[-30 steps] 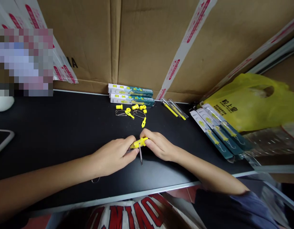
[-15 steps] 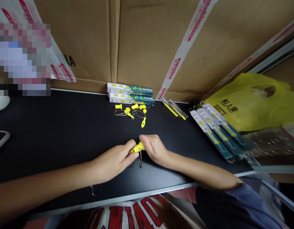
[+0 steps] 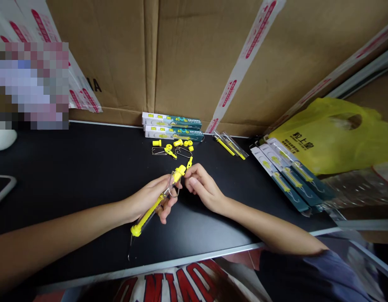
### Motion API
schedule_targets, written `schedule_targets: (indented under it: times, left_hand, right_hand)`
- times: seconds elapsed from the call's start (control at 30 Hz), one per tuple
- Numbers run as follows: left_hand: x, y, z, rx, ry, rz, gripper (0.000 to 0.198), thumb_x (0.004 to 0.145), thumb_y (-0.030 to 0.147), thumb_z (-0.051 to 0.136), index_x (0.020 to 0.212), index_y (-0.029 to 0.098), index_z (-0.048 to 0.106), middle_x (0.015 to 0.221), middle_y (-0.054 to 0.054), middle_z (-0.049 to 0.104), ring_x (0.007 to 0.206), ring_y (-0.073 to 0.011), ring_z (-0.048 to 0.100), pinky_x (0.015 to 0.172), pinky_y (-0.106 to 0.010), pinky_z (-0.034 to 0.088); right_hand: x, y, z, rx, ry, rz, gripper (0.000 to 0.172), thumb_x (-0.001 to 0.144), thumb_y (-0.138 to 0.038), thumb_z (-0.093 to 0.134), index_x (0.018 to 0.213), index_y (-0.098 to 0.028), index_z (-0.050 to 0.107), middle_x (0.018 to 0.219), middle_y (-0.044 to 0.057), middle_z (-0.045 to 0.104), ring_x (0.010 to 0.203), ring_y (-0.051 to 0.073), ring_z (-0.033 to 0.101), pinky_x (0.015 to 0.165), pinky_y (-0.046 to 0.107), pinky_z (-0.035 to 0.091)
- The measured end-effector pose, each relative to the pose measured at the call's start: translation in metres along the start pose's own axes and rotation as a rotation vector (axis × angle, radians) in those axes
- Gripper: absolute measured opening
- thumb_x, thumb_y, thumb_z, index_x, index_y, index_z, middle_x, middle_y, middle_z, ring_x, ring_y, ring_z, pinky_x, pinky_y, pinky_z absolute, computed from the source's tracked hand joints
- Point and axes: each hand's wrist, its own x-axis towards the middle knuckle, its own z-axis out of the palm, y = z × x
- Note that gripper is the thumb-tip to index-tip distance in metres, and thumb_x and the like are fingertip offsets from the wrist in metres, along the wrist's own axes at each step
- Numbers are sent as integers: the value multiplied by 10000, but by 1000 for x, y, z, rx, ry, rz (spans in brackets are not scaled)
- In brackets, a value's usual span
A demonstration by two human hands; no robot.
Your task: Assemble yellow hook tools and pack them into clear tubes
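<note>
My left hand (image 3: pixel 151 199) is closed round a long yellow tool in a clear tube (image 3: pixel 156 203), held slanted above the black table (image 3: pixel 87 176), with its yellow cap end near my fingertips and a yellow knob and wire hook at the low end. My right hand (image 3: pixel 202 186) is beside the cap end, fingers curled in a pinch close to it; what they hold is too small to name.
Loose yellow parts and wire loops (image 3: pixel 173 149) lie behind my hands. Two printed boxes (image 3: pixel 171 126) sit against the cardboard wall (image 3: pixel 194 54). Packaged tools (image 3: pixel 285 170) and a yellow plastic bag (image 3: pixel 332 132) are at right. More yellow tubes (image 3: pixel 230 144) lie nearby.
The hands lifted off the table. My left hand now holds the long tube tilted up, its lower end swung out to the left; my right hand has drawn slightly off the cap.
</note>
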Motion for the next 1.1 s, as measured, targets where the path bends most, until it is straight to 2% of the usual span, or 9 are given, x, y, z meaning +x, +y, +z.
schedule_targets:
  times: [0.1,0.23,0.43,0.5,0.63,0.77,0.87,0.97,1.1]
  left_hand:
    - [0,1,-1,-88,-5,-21,333,930,516,406,938,190,476,599,62,503,353,-56,440,337,-181,447]
    - [2,0,-3,-131,-36,-91,447,909,579,399,742,168,454,531,74,423,309,-28,316,295,-155,366]
    - [2,-4,0,-91,-72,-77,455,871,613,453,722,185,419,515,89,385,317,-24,260,275,-132,297]
    - [1,-4,1,-55,-96,-81,438,899,582,425,734,177,440,500,88,382,301,-22,243,263,-123,261]
    - [1,-3,-4,-90,-164,-134,392,950,509,357,923,159,530,514,92,379,291,-20,196,250,-114,213]
    - [4,-4,-11,-175,-210,-159,424,969,488,286,1026,164,553,521,94,350,296,-22,155,245,-108,219]
    - [5,-3,-15,-228,-232,-192,436,973,480,258,1004,169,563,514,91,338,299,-26,136,240,-106,214]
    - [6,-3,-17,-253,-245,-203,439,970,483,252,991,176,566,503,91,330,304,-33,119,238,-110,208]
    - [5,-2,-14,-244,-240,-177,429,963,473,246,946,179,558,497,88,343,298,-40,159,250,-124,223]
  right_hand:
    - [-2,4,3,-190,20,-159,149,916,-315,511,982,-214,425,714,-31,536,556,91,481,536,218,413]
    - [-3,7,7,-406,46,-387,185,874,-278,576,1021,-209,488,758,5,624,580,104,549,545,230,449]
    - [-2,3,9,-493,66,-516,77,910,-214,544,983,-210,567,751,25,683,632,127,624,592,246,472]
    - [-3,-2,8,-390,121,-448,25,921,-215,525,927,-211,549,740,22,679,622,127,622,573,243,464]
    - [-2,-10,6,-53,279,-53,169,930,-339,511,828,-213,464,565,-54,515,457,83,458,466,217,376]
    - [6,-8,6,400,252,187,268,877,-434,570,811,-223,419,483,-112,369,371,48,295,361,169,263]
    - [11,-5,8,574,243,281,269,847,-402,603,796,-230,403,435,-135,346,340,41,236,317,142,248]
    - [12,-3,8,632,202,386,248,848,-366,576,765,-225,389,433,-128,383,338,39,246,299,125,264]
    - [12,-2,6,584,142,475,194,850,-375,544,887,-236,413,570,-97,514,364,54,393,281,118,313]
